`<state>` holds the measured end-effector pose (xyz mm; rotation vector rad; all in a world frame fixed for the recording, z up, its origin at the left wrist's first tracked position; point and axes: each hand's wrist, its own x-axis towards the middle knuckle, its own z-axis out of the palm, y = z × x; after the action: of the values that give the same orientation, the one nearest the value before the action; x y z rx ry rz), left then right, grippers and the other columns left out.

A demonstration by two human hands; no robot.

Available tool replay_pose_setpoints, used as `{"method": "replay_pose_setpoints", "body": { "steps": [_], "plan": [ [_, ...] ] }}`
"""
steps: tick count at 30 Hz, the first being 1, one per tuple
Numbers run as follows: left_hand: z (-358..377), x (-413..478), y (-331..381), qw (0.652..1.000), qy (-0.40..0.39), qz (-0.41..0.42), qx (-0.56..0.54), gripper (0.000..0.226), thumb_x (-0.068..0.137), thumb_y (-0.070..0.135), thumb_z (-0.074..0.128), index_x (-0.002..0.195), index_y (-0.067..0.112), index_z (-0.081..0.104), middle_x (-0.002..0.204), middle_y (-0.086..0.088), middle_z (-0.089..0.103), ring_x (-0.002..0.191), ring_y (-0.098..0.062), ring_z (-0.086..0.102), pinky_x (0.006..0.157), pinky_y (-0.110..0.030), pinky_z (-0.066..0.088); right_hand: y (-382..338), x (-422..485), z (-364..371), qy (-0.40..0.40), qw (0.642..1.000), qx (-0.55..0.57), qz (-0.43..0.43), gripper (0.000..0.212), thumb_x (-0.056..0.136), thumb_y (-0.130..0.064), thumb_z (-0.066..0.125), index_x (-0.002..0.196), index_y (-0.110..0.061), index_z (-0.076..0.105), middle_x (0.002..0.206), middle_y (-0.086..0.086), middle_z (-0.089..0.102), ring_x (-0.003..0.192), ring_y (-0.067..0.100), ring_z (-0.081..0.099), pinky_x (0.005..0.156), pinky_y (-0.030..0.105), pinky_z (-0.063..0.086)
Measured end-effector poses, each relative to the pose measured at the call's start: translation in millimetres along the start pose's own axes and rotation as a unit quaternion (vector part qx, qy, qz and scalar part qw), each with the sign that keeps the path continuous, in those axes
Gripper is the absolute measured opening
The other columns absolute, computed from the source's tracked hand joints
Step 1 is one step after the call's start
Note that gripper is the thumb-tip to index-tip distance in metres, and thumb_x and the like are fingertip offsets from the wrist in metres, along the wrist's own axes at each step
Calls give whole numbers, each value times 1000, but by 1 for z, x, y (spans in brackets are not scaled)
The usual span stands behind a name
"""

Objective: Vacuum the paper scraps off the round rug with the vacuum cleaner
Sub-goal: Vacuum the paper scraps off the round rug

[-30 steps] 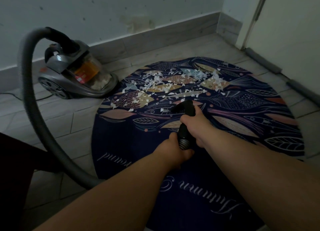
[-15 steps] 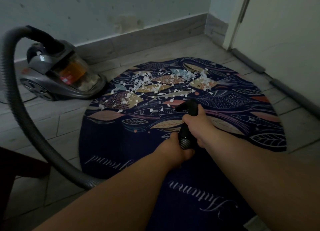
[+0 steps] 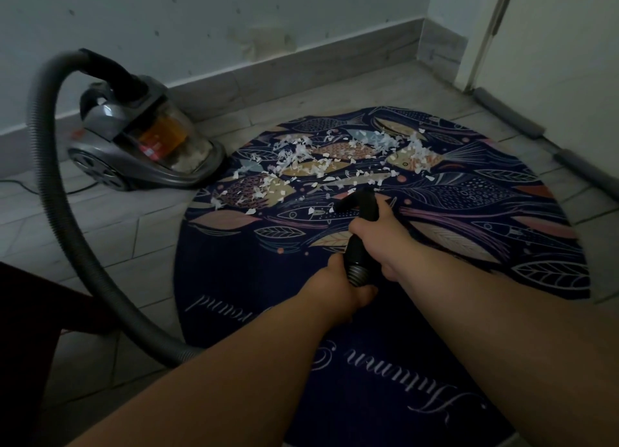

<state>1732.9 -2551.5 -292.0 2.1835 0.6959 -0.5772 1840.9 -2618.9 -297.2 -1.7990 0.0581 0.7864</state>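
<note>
A round dark-blue rug [image 3: 254,279] with fish and leaf patterns lies on the tiled floor. Several white paper scraps [image 3: 301,158] are strewn over its far half. I hold the black hose handle [image 3: 360,232] of the vacuum cleaner over the rug's middle, its curved tip close to the nearest scraps. My right hand [image 3: 385,242] grips the upper part of the handle. My left hand [image 3: 341,285] grips its lower ribbed end. The grey canister vacuum cleaner [image 3: 140,145] sits on the floor left of the rug, and its grey hose [image 3: 53,185] arcs up and loops round to my hands.
A pale wall with a grey skirting board [image 3: 301,68] runs behind the rug. A white door [image 3: 552,61] with grey foam draught strips [image 3: 509,111] stands at the right. A dark object [image 3: 23,329] fills the lower left corner. A thin cable [image 3: 50,192] trails behind the canister.
The view has swung back to the left between the frames. Both hands keep the same hold on the handle, and its tip stays at the near edge of the scraps.
</note>
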Motion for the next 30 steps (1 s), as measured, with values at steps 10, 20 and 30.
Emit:
{"method": "replay_pose_setpoints", "body": {
  "steps": [10,20,30],
  "plan": [
    [-14,-10,-18,999,8,-40,-11,58,82,44,64,123,18,32,112,-11,58,95,-30,64,85,-43,54,-3,0,29,-31,999,6,7,80,93,-19,61,157,-38,16,133,13,52,94,27,56,74,38,47],
    [-33,-13,-38,998,24,-58,-2,62,84,44,63,129,16,30,117,-11,55,98,-30,62,81,-40,53,-7,6,61,-63,998,3,11,86,93,-23,63,157,-42,9,139,13,50,109,33,57,83,42,51],
    [-30,-1,-27,999,4,-25,-31,56,85,40,63,126,17,33,112,-9,59,85,-27,66,67,-33,54,-9,9,46,15,1000,1,6,81,96,-23,58,158,-38,8,141,11,48,100,29,54,74,37,44]
  ]
}}
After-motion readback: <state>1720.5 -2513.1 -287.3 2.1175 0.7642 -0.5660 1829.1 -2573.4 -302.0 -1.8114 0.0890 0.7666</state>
